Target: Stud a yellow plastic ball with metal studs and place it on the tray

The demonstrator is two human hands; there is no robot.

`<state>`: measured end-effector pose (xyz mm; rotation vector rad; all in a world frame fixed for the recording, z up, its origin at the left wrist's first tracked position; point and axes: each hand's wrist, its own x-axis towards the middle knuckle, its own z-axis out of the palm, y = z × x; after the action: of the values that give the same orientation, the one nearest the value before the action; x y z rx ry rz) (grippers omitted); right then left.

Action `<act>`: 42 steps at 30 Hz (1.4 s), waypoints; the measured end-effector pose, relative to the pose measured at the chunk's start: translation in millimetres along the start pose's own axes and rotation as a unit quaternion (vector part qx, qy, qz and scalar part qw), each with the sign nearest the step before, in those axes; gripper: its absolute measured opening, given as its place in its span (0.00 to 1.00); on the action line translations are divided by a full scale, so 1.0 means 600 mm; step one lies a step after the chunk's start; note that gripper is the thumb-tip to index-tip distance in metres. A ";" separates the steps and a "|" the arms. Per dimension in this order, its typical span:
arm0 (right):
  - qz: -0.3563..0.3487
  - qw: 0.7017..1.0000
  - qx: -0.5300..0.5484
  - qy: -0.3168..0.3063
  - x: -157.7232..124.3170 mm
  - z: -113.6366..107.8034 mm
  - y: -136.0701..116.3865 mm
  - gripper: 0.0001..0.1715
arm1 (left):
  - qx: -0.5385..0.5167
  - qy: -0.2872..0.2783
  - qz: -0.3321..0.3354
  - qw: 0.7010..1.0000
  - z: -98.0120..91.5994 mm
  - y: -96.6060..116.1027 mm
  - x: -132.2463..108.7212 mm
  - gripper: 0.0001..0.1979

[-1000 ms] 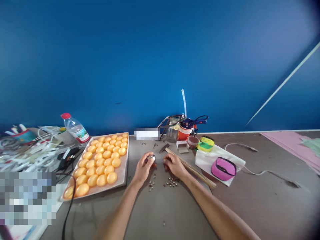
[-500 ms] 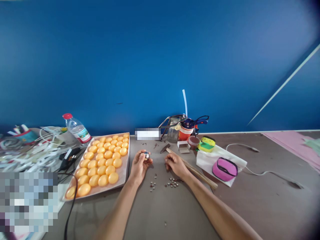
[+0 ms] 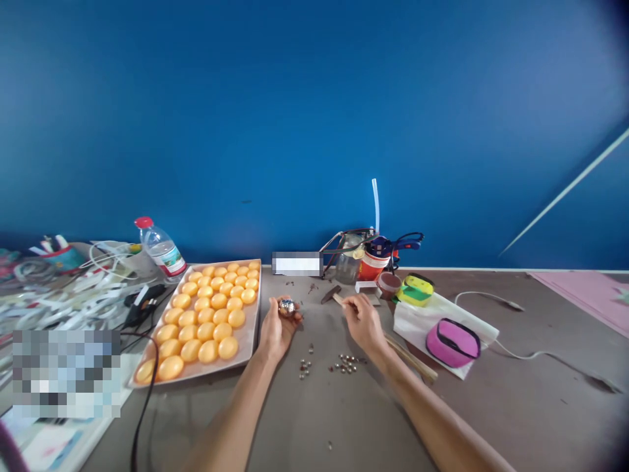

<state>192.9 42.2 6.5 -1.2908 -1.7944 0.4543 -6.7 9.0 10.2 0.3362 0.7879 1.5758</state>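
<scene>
1. Left hand [image 3: 276, 329]: palm turned up, fingers closed round a small shiny ball [image 3: 286, 307]. It was held just above the surface [image 3: 491, 413] near its middle, close beside the right rim of the tray [image 3: 253, 337].

2. Right hand [image 3: 363, 321]: a second earlier it sat close against my left hand, at the same ball. It had since drawn off toward the far edge, and its fingertips lay on the wooden handle of the hammer [image 3: 330, 294], just behind the head. The fingers were curled, but I could not tell whether they had closed on the handle.

3. Reading of the change: the ball was now left to my left hand alone, with the two hands apart. I judged the two-handed work on the ball to be over, with the right hand now occupied with the hammer.

4. Beads [image 3: 348, 364]: two loose clusters on the surface between my forearms, untouched.

5. Orange balls [image 3: 209, 314]: in rows filling the tray, left of my left hand.

6. Bottle [image 3: 162, 252]: standing tilted beyond the tray's far left corner.

7. Pink pouch [image 3: 453, 341]: lying on a white cloth [image 3: 417, 316], right of the hammer handle.
</scene>
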 end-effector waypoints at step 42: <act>-0.002 0.986 0.055 -0.159 0.006 -0.048 -0.074 0.15 | 0.279 -0.029 0.099 0.955 0.013 -0.021 -0.012 0.19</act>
<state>189.4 22.6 55.8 -1.1895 -2.0013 0.7830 9.1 4.3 9.1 0.8904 1.1786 1.4955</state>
